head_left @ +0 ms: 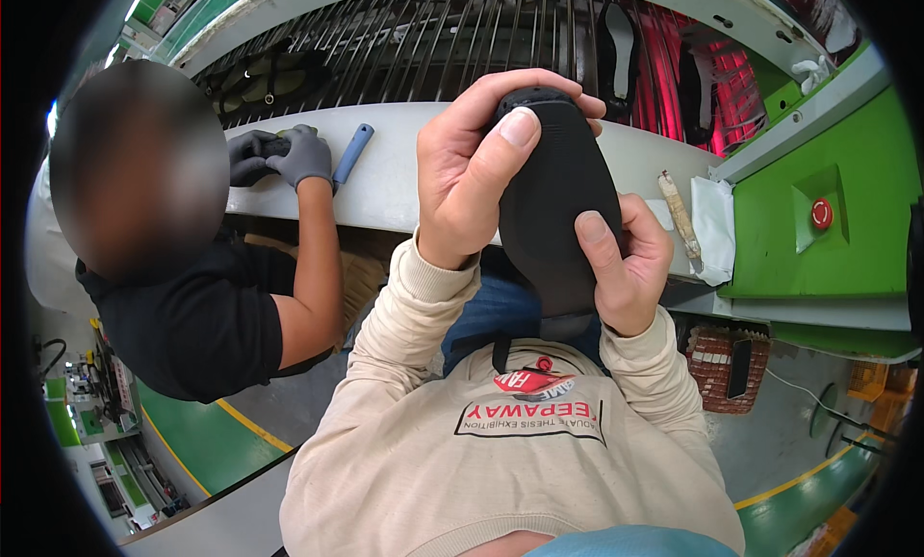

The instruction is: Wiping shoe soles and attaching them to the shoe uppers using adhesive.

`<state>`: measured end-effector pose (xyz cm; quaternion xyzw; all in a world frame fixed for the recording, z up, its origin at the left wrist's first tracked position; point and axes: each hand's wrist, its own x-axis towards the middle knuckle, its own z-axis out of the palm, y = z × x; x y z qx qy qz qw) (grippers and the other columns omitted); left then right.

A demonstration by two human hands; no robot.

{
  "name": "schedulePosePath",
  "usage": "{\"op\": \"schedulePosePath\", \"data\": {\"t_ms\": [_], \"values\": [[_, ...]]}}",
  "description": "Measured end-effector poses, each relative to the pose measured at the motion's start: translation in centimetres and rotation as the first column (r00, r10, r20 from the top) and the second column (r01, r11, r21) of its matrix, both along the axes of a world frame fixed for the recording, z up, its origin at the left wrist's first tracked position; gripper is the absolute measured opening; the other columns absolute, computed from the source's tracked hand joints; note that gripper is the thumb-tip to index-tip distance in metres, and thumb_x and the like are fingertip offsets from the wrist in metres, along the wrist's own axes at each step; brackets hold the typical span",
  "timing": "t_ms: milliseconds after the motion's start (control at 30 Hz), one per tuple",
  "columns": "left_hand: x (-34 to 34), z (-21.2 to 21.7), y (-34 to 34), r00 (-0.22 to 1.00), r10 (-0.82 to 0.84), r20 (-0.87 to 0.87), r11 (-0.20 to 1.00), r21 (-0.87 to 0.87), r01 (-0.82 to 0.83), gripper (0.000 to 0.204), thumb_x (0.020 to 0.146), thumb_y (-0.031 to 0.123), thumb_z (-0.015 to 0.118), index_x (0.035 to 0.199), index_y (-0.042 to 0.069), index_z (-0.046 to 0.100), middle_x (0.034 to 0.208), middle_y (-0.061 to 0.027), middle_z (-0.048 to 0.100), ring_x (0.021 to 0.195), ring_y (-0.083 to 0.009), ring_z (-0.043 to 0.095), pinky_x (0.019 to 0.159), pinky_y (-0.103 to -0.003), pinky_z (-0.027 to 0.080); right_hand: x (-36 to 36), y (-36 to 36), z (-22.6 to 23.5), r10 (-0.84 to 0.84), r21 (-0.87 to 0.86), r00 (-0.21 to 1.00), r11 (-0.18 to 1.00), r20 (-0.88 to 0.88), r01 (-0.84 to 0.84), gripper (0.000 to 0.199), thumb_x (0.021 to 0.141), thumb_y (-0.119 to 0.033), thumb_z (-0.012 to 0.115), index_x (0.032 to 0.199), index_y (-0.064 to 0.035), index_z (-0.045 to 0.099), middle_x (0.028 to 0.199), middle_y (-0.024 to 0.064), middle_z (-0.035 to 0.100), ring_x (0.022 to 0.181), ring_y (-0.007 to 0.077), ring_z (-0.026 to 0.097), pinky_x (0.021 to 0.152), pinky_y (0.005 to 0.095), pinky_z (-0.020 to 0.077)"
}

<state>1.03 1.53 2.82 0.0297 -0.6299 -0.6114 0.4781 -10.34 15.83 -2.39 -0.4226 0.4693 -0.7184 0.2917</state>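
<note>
A black shoe sole (558, 196) is held up in front of my chest between both hands, its broad flat face toward me. My left hand (472, 163) wraps its far end, thumb lying on the face and fingers curled over the top edge. Lower down, my right hand (630, 264) grips the right edge, its thumb pressed on the face and its other fingers partly hidden behind. Just right of it on the white ledge (395, 187) lie a worn, tape-wrapped stick-like tool (680, 215) and a white cloth or paper (714, 232).
Beyond the ledge runs a roller conveyor (433, 42) carrying dark sandals (265, 79) and soles (616, 57), with a red glow at right. A co-worker's gloved hands (279, 156) work near a blue-handled tool (354, 153). A green machine panel bears a red button (821, 214).
</note>
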Motion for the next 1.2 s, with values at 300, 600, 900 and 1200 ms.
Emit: {"op": "schedulePosePath", "data": {"t_ms": [300, 600, 900, 1200], "values": [[0.1, 0.2, 1.2, 0.995, 0.091, 0.047, 0.981, -0.178, -0.082, 0.047, 0.1, 0.024, 0.055, 0.127, -0.012, 0.064, 0.117, -0.0298, 0.075, 0.102, -0.0327, 0.076, 0.091, -0.043, 0.062, -0.3, -0.7, 4.6, -0.129, -0.026, 0.978, 0.992, -0.162, 0.126, 0.024, 0.105, -0.019, 0.076, 0.092, -0.0004, 0.068, 0.072, -0.0029, 0.067, 0.065, 0.0026, 0.056, 0.057, 0.0214, 0.0435], [0.4, -0.1, 2.1, 0.987, 0.15, 0.056, 0.952, -0.279, -0.129, 0.047, 0.103, 0.028, 0.059, 0.126, -0.012, 0.066, 0.117, -0.0242, 0.076, 0.106, -0.0288, 0.074, 0.096, -0.04, 0.059, -1.6, -0.6, 6.2, -0.051, -0.005, 0.966, 0.999, -0.255, 0.051, 0.03, 0.105, -0.02, 0.075, 0.081, -0.0028, 0.068, 0.066, -0.0027, 0.065, 0.059, 0.0, 0.053, 0.052, 0.021, 0.0389], [0.8, 0.8, 3.0, 0.985, 0.106, 0.137, 0.985, -0.153, -0.085, 0.053, 0.101, 0.031, 0.052, 0.129, -0.012, 0.065, 0.121, -0.0258, 0.075, 0.109, -0.031, 0.074, 0.098, -0.042, 0.059, -2.5, -0.9, 7.5, 0.029, 0.098, 0.979, 0.995, -0.202, -0.01, 0.039, 0.103, -0.022, 0.077, 0.072, -0.0049, 0.062, 0.063, -0.0048, 0.06, 0.059, 0.0003, 0.049, 0.051, 0.0218, 0.036], [0.7, 0.5, 2.2, 0.981, 0.079, 0.178, 0.989, -0.141, -0.054, 0.053, 0.101, 0.032, 0.053, 0.13, -0.01, 0.067, 0.122, -0.0247, 0.075, 0.109, -0.0313, 0.075, 0.098, -0.042, 0.06, -3.1, -0.8, 7.4, 0.063, 0.148, 0.985, 0.988, -0.163, -0.039, 0.046, 0.103, -0.026, 0.078, 0.067, -0.006, 0.056, 0.062, -0.0056, 0.056, 0.06, 0.0007, 0.045, 0.051, 0.0232, 0.0327]]}}
